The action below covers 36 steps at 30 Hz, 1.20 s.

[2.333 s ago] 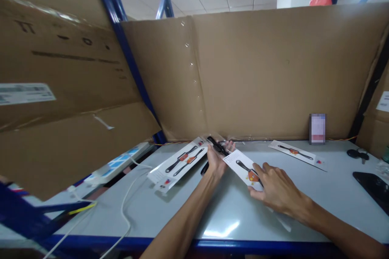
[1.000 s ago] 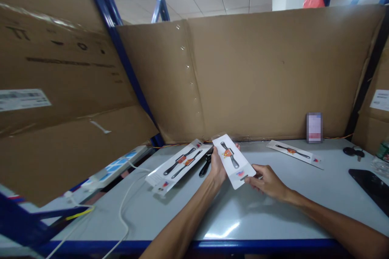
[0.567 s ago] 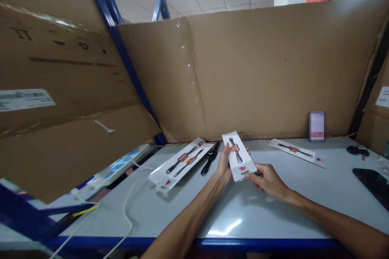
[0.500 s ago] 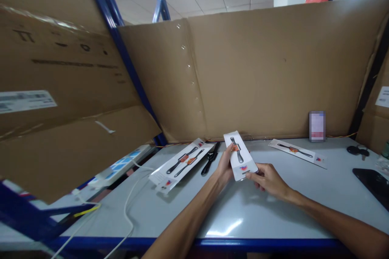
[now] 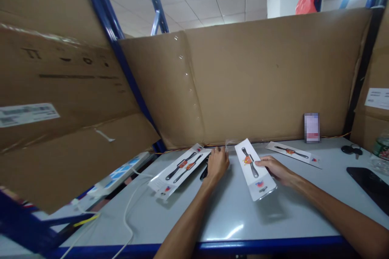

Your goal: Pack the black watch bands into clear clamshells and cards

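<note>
My right hand [image 5: 275, 168] is closed on the right edge of a white spokeshave package [image 5: 249, 166], thumb on its printed front. The package tilts above the table, and a clear plastic shell shows at its lower end. Farther left, my left hand [image 5: 217, 162] reaches down over a black spokeshave [image 5: 204, 173], fingers curled onto it. Most of that tool is hidden under the hand; one dark handle end sticks out. Just left of it lies a larger white package card [image 5: 170, 184] printed with two spokeshaves.
Another printed card [image 5: 299, 156] lies at the back right, near a propped phone-like screen [image 5: 311, 128]. Keys [image 5: 351, 149], a dark phone [image 5: 369, 186] and a plastic bottle [image 5: 381, 147] are at the right. A power strip [image 5: 121, 172] with white cables runs along the left; cardboard [image 5: 273, 81] walls the back.
My left hand has let go of the package and moved left onto the black spokeshave. My right hand now holds the package alone, lower and farther right. The view has shifted slightly.
</note>
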Tool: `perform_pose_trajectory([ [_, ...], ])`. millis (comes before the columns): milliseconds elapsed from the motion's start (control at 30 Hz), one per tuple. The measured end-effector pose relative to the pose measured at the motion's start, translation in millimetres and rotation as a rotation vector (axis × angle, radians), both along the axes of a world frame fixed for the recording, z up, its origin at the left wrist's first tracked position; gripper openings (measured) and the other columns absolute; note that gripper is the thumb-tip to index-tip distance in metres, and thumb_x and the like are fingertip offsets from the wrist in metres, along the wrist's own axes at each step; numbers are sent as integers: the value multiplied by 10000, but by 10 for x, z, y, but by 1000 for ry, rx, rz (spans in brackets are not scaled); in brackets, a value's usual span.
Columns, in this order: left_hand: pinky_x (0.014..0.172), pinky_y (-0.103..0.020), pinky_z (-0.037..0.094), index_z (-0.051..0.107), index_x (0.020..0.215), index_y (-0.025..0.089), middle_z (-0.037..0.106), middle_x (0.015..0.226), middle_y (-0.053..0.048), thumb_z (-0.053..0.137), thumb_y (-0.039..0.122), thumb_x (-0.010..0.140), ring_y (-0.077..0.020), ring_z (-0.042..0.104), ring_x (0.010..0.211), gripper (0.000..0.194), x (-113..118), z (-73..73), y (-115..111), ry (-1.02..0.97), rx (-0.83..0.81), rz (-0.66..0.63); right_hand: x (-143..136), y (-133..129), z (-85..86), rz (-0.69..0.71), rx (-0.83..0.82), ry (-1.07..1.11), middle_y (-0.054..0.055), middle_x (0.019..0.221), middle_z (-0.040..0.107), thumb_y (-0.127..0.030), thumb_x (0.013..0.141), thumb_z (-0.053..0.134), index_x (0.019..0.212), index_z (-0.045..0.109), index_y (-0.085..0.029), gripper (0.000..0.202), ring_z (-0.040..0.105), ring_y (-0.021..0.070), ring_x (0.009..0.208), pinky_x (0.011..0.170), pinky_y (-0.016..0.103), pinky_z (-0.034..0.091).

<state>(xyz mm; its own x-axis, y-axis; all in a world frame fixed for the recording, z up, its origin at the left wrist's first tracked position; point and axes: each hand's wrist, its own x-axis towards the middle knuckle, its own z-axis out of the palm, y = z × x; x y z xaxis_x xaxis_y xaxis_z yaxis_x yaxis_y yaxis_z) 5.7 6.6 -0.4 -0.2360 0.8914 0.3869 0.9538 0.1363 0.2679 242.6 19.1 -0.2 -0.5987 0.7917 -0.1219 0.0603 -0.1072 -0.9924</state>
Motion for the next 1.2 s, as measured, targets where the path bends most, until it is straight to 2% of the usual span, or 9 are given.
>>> perform_pose_trajectory([
  [167, 934, -464, 425, 511, 1367, 40, 593, 1268, -270, 394, 152, 922, -381, 522, 1210, 473, -196, -94, -15, 274, -264, 190, 193, 181, 19, 185, -41, -206, 67, 702, 721, -329, 761, 697, 808, 744, -117, 222, 600, 127, 537, 492, 218, 419],
  [400, 879, -417, 464, 625, 1215, 110, 571, 1287, -241, 385, 177, 921, -361, 514, 1220, 385, -289, -53, -15, 224, -296, 218, 471, 388, 84, 343, 72, -429, 35, 683, 699, -408, 705, 765, 792, 738, -147, 277, 589, 123, 535, 458, 203, 395],
  [500, 867, -453, 474, 573, 1305, 148, 556, 1304, -256, 432, 244, 920, -385, 533, 1218, 421, -309, -51, -19, 172, -279, 239, 626, 446, 166, 351, 129, -496, 31, 712, 700, -401, 680, 778, 837, 737, -157, 292, 597, 134, 549, 444, 202, 395],
  [600, 870, -481, 465, 541, 1318, 104, 583, 1261, -308, 483, 235, 893, -407, 580, 1173, 449, -332, -70, -14, 31, -260, 275, 760, 434, 284, 430, 129, -604, 24, 741, 700, -390, 630, 816, 915, 723, -172, 371, 608, 142, 555, 437, 199, 404],
  [700, 889, -477, 445, 606, 1163, 79, 627, 1196, -317, 557, 178, 818, -415, 600, 1151, 363, -380, -72, 15, -196, -195, 240, 839, 376, 392, 508, 52, -661, 37, 788, 717, -412, 625, 823, 1006, 691, -188, 462, 630, 152, 561, 457, 207, 431],
  [800, 844, -408, 460, 641, 920, 136, 696, 1049, -236, 626, 163, 728, -382, 627, 1106, 194, -436, -33, 73, -411, -124, 199, 895, 349, 444, 518, 6, -675, 56, 863, 736, -445, 673, 797, 1084, 662, -208, 493, 663, 163, 607, 489, 210, 458],
  [933, 611, -283, 456, 590, 774, 182, 626, 668, -58, 641, 244, 712, -235, 665, 722, 102, -465, 80, 142, -708, -18, 109, 928, 388, 410, 548, 4, -642, 68, 925, 740, -464, 731, 765, 1122, 646, -211, 481, 673, 163, 634, 507, 217, 484],
  [1133, 397, -179, 316, 486, 815, 200, 461, 610, 63, 591, 376, 724, -61, 413, 430, 224, -299, 224, 91, -1139, 216, -165, 491, 218, 222, 531, 94, -342, 81, 925, 732, -492, 797, 732, 1105, 672, -172, 448, 679, 157, 670, 514, 213, 497],
  [1200, 368, -168, 278, 466, 772, 203, 435, 582, 74, 613, 386, 697, -45, 361, 402, 247, -222, 229, 48, -1227, 213, -247, 270, 127, 156, 447, 67, -178, 89, 1019, 733, -548, 867, 644, 1295, 591, -218, 543, 697, 166, 709, 535, 234, 516],
])
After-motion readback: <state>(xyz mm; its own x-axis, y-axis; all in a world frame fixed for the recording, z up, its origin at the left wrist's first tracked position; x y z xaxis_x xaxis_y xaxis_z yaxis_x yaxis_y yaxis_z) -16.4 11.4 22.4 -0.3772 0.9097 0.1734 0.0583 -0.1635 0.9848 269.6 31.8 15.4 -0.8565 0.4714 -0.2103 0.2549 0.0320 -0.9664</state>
